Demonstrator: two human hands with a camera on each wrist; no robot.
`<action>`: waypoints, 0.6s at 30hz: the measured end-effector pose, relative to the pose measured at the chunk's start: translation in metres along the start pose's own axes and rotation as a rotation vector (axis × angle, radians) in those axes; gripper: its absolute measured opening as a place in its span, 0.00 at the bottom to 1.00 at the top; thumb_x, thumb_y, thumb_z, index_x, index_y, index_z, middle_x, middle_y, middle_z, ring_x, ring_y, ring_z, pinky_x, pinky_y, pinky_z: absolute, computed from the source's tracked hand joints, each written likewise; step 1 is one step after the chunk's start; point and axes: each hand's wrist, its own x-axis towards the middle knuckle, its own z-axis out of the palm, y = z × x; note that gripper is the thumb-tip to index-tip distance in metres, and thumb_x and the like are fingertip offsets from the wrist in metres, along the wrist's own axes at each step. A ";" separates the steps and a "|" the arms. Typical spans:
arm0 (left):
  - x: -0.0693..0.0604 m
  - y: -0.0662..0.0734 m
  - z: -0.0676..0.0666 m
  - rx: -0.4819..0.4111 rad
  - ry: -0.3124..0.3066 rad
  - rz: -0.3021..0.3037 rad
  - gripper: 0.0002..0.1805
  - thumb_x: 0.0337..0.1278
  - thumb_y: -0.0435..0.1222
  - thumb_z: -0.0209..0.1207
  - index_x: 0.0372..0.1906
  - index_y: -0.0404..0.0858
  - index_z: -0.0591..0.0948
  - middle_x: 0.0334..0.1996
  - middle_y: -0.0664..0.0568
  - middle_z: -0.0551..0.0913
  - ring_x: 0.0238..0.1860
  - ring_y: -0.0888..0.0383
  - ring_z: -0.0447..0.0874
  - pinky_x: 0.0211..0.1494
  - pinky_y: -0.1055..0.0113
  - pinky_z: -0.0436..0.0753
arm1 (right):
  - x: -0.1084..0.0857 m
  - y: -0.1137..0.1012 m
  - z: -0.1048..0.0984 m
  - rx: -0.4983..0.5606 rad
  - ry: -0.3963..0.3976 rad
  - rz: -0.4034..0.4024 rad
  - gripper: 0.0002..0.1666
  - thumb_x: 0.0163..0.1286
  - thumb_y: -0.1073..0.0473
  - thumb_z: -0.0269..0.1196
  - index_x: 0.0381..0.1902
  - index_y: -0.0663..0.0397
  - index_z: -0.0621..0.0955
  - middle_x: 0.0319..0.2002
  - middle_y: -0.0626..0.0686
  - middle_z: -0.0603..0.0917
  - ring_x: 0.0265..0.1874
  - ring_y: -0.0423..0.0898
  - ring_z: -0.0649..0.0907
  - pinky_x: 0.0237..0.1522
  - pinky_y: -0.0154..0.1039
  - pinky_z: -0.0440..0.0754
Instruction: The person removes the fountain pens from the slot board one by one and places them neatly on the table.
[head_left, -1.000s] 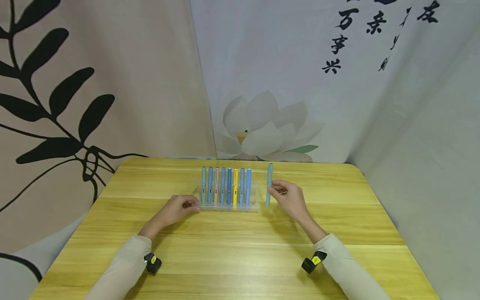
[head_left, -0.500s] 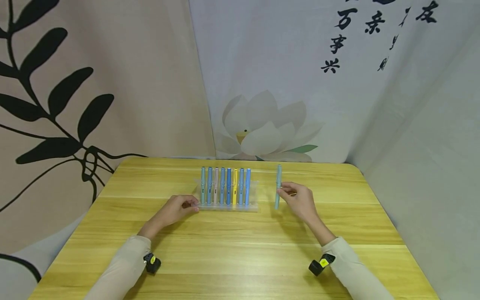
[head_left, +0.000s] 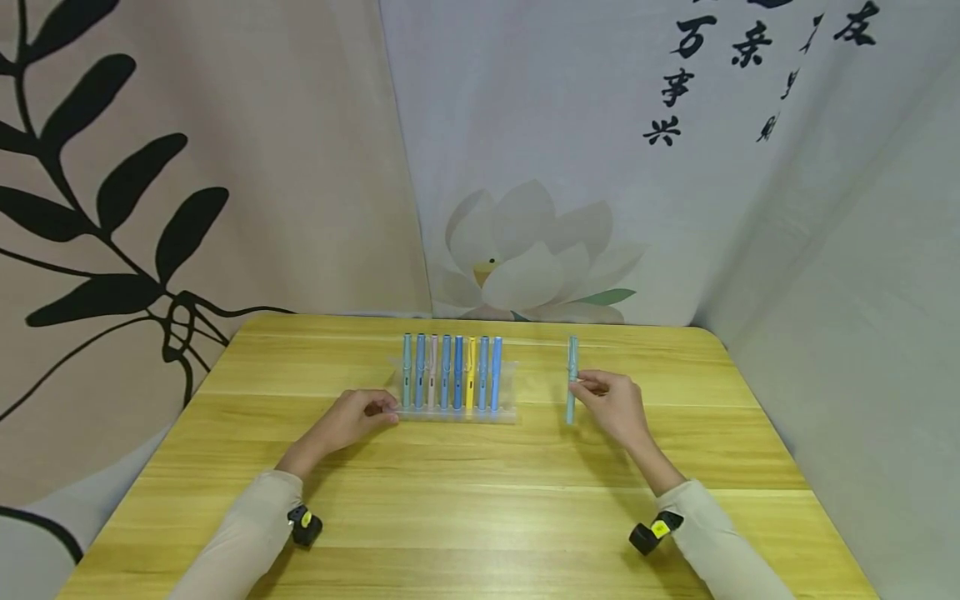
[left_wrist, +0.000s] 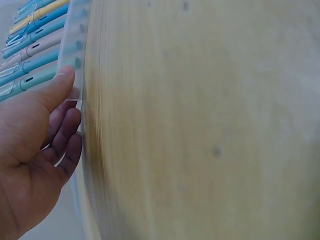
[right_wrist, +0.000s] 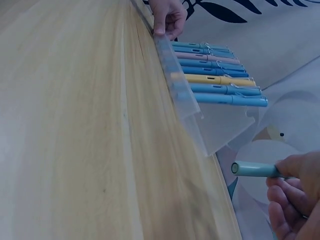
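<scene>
A clear pen stand holds a row of several pens, blue, green, pinkish and one yellow pen. My left hand pinches the stand's left end; in the left wrist view the thumb of that hand lies on its clear edge. My right hand pinches a light green pen upright, to the right of the stand and apart from it. The right wrist view has the pen's round end pointing out from the fingers of my right hand.
The wooden table lies under both forearms. Behind it hangs a cloth backdrop with dark leaves, a pale flower and writing. A grey-white cloth stands along the right side.
My right hand has moved right and slightly nearer with the light green pen, farther from the stand. The left hand and the stand have stayed in place.
</scene>
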 end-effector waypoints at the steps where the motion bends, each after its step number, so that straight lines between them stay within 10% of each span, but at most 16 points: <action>1: 0.000 0.000 0.000 -0.001 -0.001 0.000 0.07 0.67 0.39 0.66 0.45 0.44 0.87 0.35 0.63 0.85 0.39 0.65 0.82 0.47 0.66 0.83 | 0.000 0.001 -0.001 0.000 0.003 0.005 0.19 0.70 0.50 0.70 0.52 0.56 0.88 0.40 0.54 0.91 0.40 0.51 0.90 0.40 0.46 0.87; 18: -0.001 0.003 -0.001 -0.004 -0.001 -0.011 0.07 0.67 0.39 0.66 0.45 0.44 0.87 0.36 0.61 0.85 0.39 0.64 0.81 0.46 0.65 0.83 | -0.005 0.018 -0.001 -0.019 -0.021 0.117 0.19 0.69 0.50 0.71 0.51 0.55 0.89 0.38 0.53 0.91 0.40 0.50 0.89 0.44 0.49 0.86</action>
